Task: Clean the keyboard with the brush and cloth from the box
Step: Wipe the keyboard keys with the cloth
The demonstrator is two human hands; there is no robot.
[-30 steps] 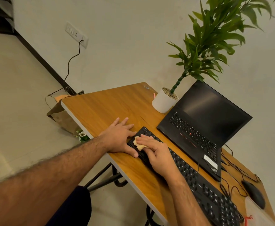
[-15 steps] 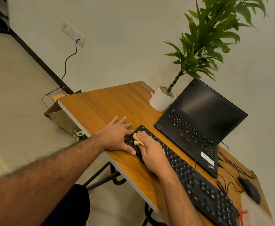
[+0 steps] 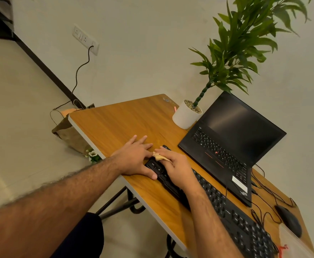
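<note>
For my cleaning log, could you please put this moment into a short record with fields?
surface: wooden desk
left hand: flat on the desk, at the keyboard's end
right hand: presses a cloth on the keyboard
brush: not visible
laptop: open, screen dark
plant pot: white, beside the laptop
mouse: beyond the keyboard's far end
</note>
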